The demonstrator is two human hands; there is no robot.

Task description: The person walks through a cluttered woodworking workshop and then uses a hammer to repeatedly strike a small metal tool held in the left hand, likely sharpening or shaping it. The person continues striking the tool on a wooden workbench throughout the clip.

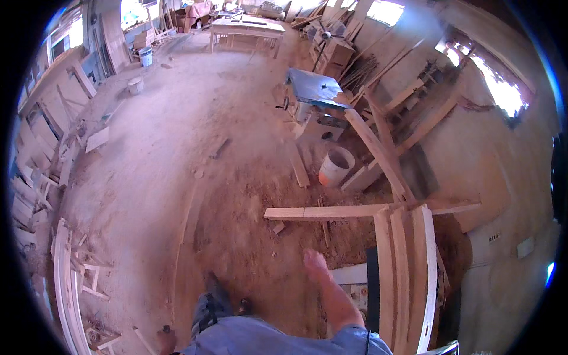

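Note:
My right hand (pixel 316 264) hangs over the dirt floor in the lower middle, left of a pale machine (pixel 354 277) with a dark edge. It touches nothing that I can see; its fingers are small and smeared. At the bottom edge, my left hand (pixel 167 342) is low beside my leg, partly in shadow. A small dark thing (pixel 166 328) shows at its fingers, too unclear to name. Long wooden boards (pixel 390 266) lie side by side to the right of my right arm. Across their far end, a wooden beam (pixel 325 211) sticks out to the left.
A woodworking machine with a flat metal top (pixel 316 86) stands ahead on the right, near a white bucket (pixel 336 167). Leaning timbers (pixel 378 148) line the right wall. A wooden table frame (pixel 245 26) stands far back. Stacked long boards (pixel 65 284) are at the left.

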